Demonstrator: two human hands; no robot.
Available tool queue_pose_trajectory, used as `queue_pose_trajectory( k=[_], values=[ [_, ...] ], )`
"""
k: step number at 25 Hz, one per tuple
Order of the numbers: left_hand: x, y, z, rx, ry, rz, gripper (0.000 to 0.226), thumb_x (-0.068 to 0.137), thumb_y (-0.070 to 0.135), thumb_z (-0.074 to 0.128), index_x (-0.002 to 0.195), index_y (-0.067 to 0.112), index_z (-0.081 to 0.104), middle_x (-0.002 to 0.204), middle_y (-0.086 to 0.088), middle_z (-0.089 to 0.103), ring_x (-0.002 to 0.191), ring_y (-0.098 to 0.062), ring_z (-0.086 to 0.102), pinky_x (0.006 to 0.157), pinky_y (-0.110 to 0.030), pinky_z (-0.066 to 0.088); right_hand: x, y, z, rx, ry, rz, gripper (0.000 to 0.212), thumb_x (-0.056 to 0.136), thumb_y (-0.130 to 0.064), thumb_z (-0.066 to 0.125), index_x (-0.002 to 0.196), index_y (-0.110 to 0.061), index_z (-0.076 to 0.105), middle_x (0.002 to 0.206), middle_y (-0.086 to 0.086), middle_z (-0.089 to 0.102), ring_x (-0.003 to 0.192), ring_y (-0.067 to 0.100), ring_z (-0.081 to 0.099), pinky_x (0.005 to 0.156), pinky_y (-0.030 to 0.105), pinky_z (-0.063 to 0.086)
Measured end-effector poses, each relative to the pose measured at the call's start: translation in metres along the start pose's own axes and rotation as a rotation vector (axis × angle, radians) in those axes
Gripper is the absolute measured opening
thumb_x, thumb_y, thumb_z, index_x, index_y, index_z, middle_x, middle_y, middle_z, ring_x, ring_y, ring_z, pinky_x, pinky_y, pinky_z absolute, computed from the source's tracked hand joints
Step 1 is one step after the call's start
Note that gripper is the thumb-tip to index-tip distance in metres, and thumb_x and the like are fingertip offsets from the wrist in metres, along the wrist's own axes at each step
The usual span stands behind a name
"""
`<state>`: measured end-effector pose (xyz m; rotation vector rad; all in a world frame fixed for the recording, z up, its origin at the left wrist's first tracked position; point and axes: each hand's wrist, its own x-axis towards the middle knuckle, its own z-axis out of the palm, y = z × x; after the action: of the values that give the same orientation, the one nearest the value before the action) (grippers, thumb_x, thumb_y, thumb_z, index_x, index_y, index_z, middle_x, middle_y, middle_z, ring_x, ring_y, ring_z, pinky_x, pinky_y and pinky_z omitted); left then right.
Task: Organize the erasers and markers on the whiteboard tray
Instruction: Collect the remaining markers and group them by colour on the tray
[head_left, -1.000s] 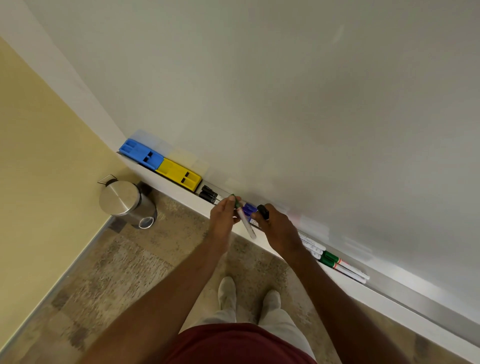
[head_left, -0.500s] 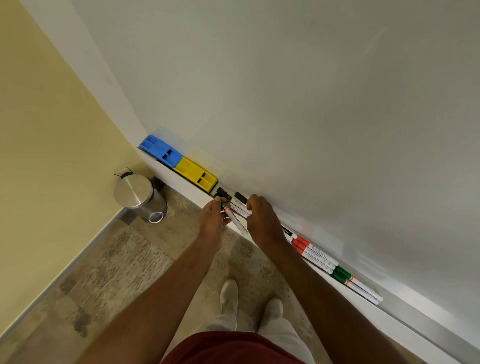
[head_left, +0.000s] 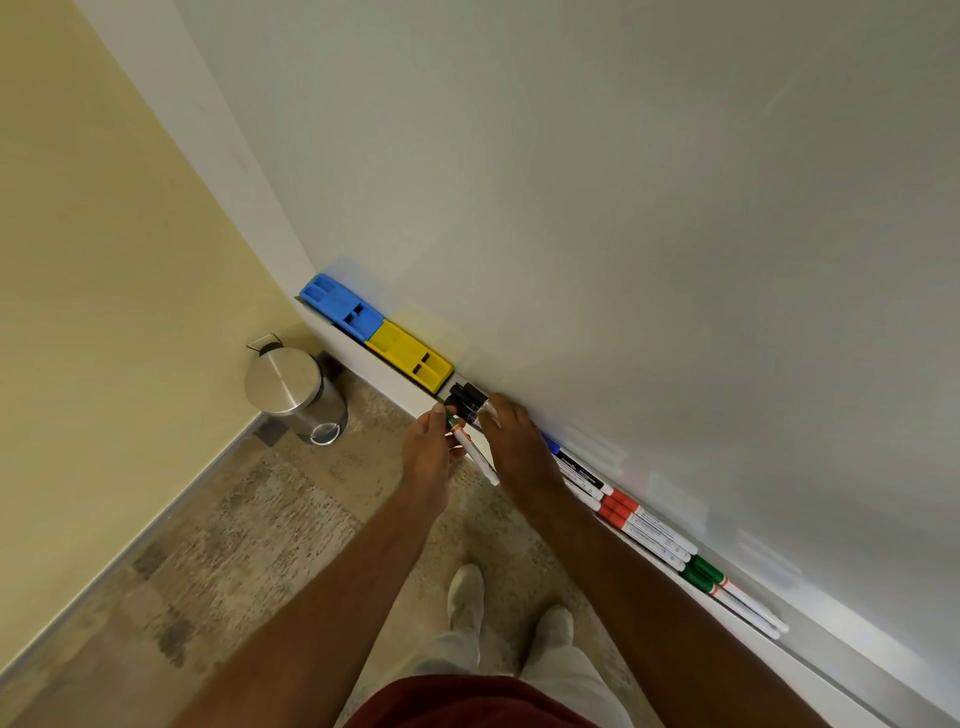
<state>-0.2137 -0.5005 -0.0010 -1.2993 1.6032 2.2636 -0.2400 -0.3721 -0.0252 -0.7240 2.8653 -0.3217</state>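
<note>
**Black markers now butted against the erasers**

Long white whiteboard tray (head_left: 395, 382): blue plastic eraser (head_left: 340, 307) and yellow plastic eraser (head_left: 410, 356) unchanged at the far-left end. Right hand (head_left: 519, 452) has slid left, fingers pressing the black-capped markers (head_left: 467, 400) beside the yellow one. Left hand (head_left: 428, 457) still pinches a green-capped white marker (head_left: 467, 441) off the tray edge. Red and green pairs lie sorted to the right; that one remains.
</note>
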Motion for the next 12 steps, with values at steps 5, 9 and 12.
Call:
queue_pose_trajectory(
  k=[5, 9, 12],
  values=[
    [0.002, 0.000, 0.000, 0.005, 0.011, -0.013, 0.033, 0.107, 0.032, 0.042, 0.102, 0.016, 0.070, 0.100, -0.010, 0.071, 0.084, -0.022, 0.062, 0.079, -0.038, 0.052, -0.013, 0.007, -0.003, 0.065, 0.015, 0.009, 0.065, 0.061, -0.002, 0.090, 0.122, -0.002, 0.065, 0.128, 0.020, 0.064, 0.117, 0.035, 0.063, 0.096, 0.041, 0.055],
    [0.000, -0.002, 0.002, 0.024, 0.000, 0.001, 0.031, 0.107, 0.031, 0.041, 0.101, 0.017, 0.069, 0.101, -0.010, 0.071, 0.084, -0.021, 0.063, 0.074, -0.034, 0.052, -0.018, 0.016, -0.009, 0.174, 0.029, -0.052, 0.061, 0.068, 0.019, 0.070, 0.126, 0.002, 0.063, 0.131, 0.022, 0.063, 0.121, 0.038, 0.060, 0.100, 0.044, 0.052],
    [-0.005, -0.003, 0.009, 0.017, -0.029, -0.004, 0.030, 0.107, 0.029, 0.042, 0.104, 0.014, 0.068, 0.098, -0.009, 0.071, 0.084, -0.022, 0.064, 0.074, -0.034, 0.053, -0.028, 0.020, -0.016, 0.354, 0.072, 0.021, 0.055, 0.083, 0.017, 0.053, 0.133, -0.002, 0.059, 0.140, 0.018, 0.058, 0.130, 0.031, 0.054, 0.108, 0.042, 0.048]
  ],
)
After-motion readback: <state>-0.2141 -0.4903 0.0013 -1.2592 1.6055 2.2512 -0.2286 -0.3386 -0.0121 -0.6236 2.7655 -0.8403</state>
